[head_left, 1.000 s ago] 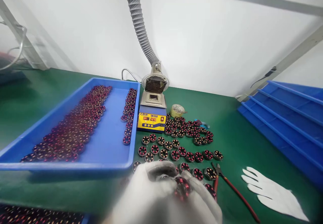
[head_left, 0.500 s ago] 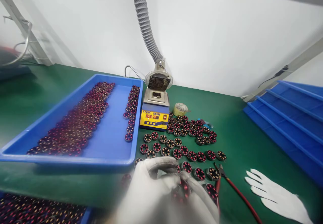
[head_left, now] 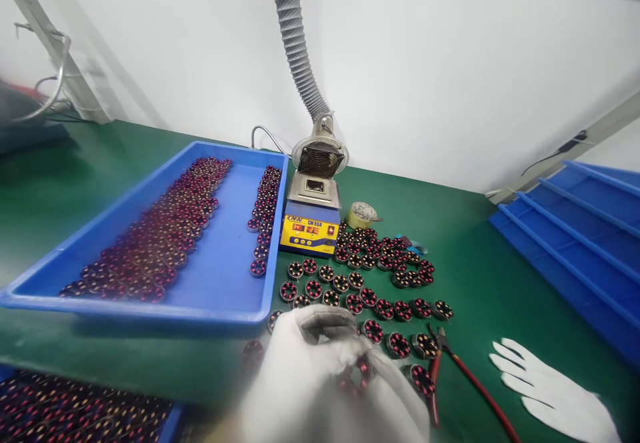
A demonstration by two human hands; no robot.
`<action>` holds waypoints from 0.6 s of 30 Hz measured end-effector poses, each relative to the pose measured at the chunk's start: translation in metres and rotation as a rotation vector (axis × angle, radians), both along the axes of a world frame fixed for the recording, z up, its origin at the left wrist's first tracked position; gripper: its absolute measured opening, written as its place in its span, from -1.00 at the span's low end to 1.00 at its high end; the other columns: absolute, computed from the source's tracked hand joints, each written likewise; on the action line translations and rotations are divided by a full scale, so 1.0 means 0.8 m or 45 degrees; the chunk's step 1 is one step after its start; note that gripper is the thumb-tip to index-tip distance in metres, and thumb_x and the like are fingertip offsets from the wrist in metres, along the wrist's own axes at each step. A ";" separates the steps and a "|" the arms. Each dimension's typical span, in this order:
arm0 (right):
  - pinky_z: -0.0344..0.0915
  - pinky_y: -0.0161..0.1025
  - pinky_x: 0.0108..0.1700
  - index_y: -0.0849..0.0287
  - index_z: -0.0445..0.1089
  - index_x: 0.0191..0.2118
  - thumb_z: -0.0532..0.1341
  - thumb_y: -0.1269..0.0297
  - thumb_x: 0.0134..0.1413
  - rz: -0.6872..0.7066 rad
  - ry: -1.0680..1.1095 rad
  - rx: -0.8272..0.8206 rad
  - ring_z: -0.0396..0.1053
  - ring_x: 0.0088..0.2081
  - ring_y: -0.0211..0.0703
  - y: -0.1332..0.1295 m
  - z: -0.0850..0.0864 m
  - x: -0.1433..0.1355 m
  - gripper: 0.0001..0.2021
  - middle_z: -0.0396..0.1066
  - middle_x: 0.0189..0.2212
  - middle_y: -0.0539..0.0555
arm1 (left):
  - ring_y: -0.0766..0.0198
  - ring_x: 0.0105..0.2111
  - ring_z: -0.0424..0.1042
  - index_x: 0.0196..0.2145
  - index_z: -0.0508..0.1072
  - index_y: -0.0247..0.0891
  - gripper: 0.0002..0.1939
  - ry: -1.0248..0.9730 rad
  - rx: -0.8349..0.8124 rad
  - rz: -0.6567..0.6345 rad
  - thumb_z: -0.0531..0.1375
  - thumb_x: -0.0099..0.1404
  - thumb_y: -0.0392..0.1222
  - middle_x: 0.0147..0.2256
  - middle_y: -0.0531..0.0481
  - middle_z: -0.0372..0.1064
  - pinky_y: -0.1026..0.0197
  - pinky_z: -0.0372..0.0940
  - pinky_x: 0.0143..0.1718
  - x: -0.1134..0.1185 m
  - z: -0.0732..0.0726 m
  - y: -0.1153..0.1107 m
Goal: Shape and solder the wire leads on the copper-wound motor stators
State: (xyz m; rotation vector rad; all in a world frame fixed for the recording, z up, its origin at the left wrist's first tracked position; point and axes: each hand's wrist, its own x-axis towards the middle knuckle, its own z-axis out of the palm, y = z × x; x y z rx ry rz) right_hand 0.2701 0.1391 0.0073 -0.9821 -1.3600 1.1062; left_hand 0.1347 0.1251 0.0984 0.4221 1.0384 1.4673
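Both hands wear white gloves and meet at the bottom centre. My left hand (head_left: 305,363) is curled, its fingertips pinching at a round wound coil part (head_left: 357,376) with red windings. My right hand (head_left: 397,390) closes round the same part from the other side. Fingers and blur cover much of that part. Just beyond the hands, loose coil parts (head_left: 372,331) stand in uneven rows on the green table (head_left: 470,256). Red-handled cutters (head_left: 475,380) lie to the right of my right hand.
A blue tray (head_left: 235,230) of coil parts stands left, another tray below it. A yellow-fronted solder pot (head_left: 310,233) stands beneath a grey duct (head_left: 297,43), beside a small tub (head_left: 363,215). A spare glove (head_left: 550,390) and stacked blue trays (head_left: 575,230) are at right.
The view has shifted slightly, so the table items appear a little further right. Both hands stay together at the coil part, with the fingertips slightly closer together.
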 end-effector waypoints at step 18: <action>0.44 0.00 -0.20 -0.04 0.37 -0.23 0.36 0.49 -0.28 -0.386 0.153 0.170 0.34 -0.05 0.14 -0.040 0.000 -0.045 -0.59 0.34 -0.08 0.08 | 0.26 -0.39 0.47 -0.38 0.53 -0.28 -0.77 0.069 0.102 0.171 0.37 -0.09 -0.32 -0.40 -0.03 0.52 0.31 0.36 -0.33 -0.012 -0.018 0.002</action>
